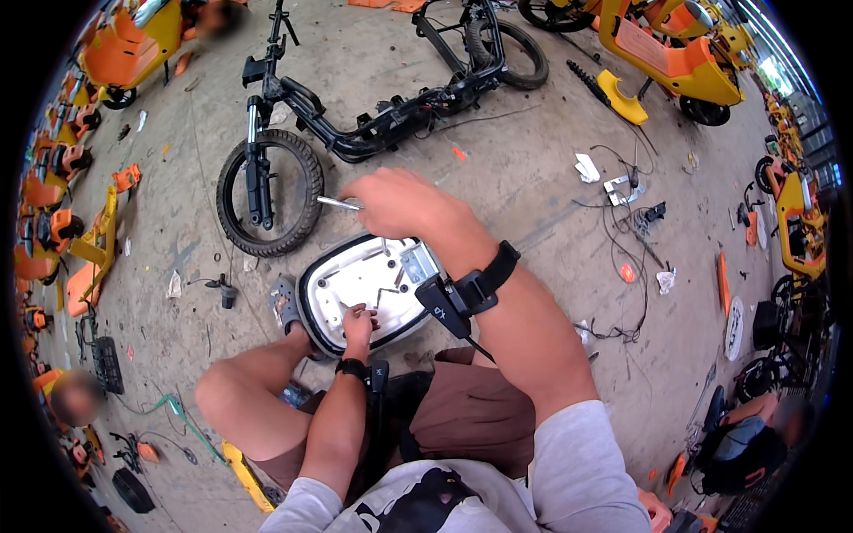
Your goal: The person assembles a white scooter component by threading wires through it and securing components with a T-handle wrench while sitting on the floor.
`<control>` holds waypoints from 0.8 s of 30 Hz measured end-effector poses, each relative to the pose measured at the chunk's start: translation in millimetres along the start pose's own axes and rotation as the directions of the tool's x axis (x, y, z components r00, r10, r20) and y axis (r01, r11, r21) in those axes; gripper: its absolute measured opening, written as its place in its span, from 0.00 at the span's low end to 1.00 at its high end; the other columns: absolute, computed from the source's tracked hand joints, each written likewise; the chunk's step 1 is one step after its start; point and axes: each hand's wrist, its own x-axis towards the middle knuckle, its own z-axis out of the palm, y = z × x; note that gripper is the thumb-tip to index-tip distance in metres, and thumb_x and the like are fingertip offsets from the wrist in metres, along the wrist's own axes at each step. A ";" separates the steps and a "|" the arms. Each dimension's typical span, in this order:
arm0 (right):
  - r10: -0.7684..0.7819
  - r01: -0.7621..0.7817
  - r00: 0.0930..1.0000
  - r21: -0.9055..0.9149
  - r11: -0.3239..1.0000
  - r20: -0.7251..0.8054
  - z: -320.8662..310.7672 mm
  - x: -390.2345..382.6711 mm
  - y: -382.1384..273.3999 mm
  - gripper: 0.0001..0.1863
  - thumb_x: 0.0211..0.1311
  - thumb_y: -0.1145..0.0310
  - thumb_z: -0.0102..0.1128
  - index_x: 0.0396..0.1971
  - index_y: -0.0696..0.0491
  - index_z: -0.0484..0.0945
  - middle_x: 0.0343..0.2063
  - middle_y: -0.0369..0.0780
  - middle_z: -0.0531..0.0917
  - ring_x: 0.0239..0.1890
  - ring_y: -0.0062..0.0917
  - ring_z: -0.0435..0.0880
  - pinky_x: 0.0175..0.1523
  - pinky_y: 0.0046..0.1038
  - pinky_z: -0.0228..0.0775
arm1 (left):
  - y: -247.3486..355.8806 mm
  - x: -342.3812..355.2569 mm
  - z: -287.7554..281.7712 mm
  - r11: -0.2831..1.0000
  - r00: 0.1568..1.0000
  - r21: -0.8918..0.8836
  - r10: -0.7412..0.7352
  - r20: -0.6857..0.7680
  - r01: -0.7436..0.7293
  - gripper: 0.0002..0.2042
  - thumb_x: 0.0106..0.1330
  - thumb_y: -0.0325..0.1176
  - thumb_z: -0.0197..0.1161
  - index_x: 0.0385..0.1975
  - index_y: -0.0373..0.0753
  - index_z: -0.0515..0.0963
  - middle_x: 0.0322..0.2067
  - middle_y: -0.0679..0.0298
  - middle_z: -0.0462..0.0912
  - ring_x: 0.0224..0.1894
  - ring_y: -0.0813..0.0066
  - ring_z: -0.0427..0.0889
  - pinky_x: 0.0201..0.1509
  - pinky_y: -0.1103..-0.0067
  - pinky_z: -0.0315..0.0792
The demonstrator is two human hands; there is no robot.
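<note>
An upturned scooter seat (333, 284), with a white inner shell and a dark rim, lies in front of my legs. My right hand (391, 206) is closed around a silver metal rod tool (338, 203) above the seat's far edge; one end juts out to the left, and the grip hides the rest. My left hand (359, 327) is low over the near part of the shell, fingers bent together; what they pinch, if anything, is too small to make out. A metal bracket (416, 265) sits at the shell's right side, below my right wrist.
Beyond the seat stands a bare black scooter frame (382, 133) with its front wheel (298, 200) close by. Loose cables (622, 240) and a yellow fender (620, 98) lie to the right. Yellow scooters line both sides. Another person (746, 444) sits at the lower right.
</note>
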 end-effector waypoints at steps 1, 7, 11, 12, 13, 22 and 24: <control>0.004 -0.004 1.000 0.002 1.000 0.008 -1.1 -0.6 -1.3 0.22 0.54 0.74 0.55 0.51 0.49 0.82 0.39 0.53 0.84 0.44 0.50 0.82 0.53 0.46 0.73 | -2.7 1.7 -1.2 0.997 0.998 0.055 0.057 -0.003 -0.057 0.12 0.67 0.25 0.53 0.48 0.27 0.70 0.35 0.53 0.83 0.25 0.74 0.78 0.27 0.76 0.78; 0.013 -0.013 0.998 -0.009 1.000 0.063 -0.5 -0.5 -3.3 0.23 0.54 0.73 0.55 0.52 0.47 0.82 0.40 0.53 0.84 0.45 0.48 0.82 0.54 0.44 0.73 | -9.1 5.7 -7.4 0.869 0.938 0.360 0.343 0.054 -0.339 0.12 0.61 0.32 0.70 0.36 0.28 0.82 0.27 0.59 0.85 0.29 0.74 0.82 0.36 0.77 0.76; 0.069 -0.067 0.994 -0.018 0.998 0.089 -6.2 -6.2 0.6 0.23 0.54 0.73 0.55 0.52 0.46 0.82 0.42 0.52 0.84 0.47 0.46 0.82 0.56 0.43 0.73 | 2.9 -5.3 1.8 0.772 0.931 0.544 0.360 0.052 -0.329 0.12 0.58 0.33 0.72 0.38 0.32 0.85 0.28 0.58 0.86 0.31 0.72 0.83 0.41 0.76 0.76; 0.064 -0.062 0.994 -0.020 0.998 0.087 -6.2 -6.2 1.3 0.23 0.55 0.73 0.55 0.52 0.46 0.82 0.42 0.52 0.84 0.48 0.46 0.82 0.56 0.43 0.72 | 3.1 -4.5 -0.1 0.768 0.930 0.552 0.364 0.044 -0.326 0.12 0.57 0.32 0.72 0.39 0.33 0.85 0.29 0.58 0.86 0.32 0.71 0.84 0.41 0.75 0.76; 0.059 -0.058 0.995 -0.023 0.998 0.085 -6.0 -6.3 2.5 0.23 0.55 0.73 0.55 0.53 0.46 0.82 0.43 0.52 0.84 0.48 0.46 0.82 0.56 0.43 0.72 | 2.7 -4.0 -1.0 0.763 0.929 0.559 0.367 0.038 -0.324 0.12 0.57 0.31 0.71 0.39 0.33 0.85 0.29 0.57 0.86 0.32 0.70 0.84 0.41 0.75 0.76; 0.064 -0.060 0.996 -0.068 0.996 0.060 -3.3 -9.5 6.0 0.13 0.56 0.75 0.55 0.39 0.53 0.85 0.40 0.48 0.86 0.46 0.42 0.84 0.51 0.40 0.76 | -3.7 0.1 3.6 0.716 0.897 0.589 0.440 0.037 -0.375 0.08 0.56 0.29 0.67 0.33 0.32 0.83 0.29 0.54 0.86 0.32 0.62 0.85 0.41 0.71 0.77; 0.050 -0.046 0.997 -0.069 0.997 0.056 -1.0 -9.6 8.8 0.13 0.55 0.75 0.55 0.38 0.54 0.85 0.40 0.48 0.86 0.46 0.42 0.85 0.51 0.40 0.76 | -5.0 0.3 3.6 0.688 0.886 0.620 0.463 0.027 -0.378 0.09 0.56 0.28 0.66 0.34 0.32 0.83 0.28 0.54 0.85 0.32 0.61 0.85 0.41 0.71 0.77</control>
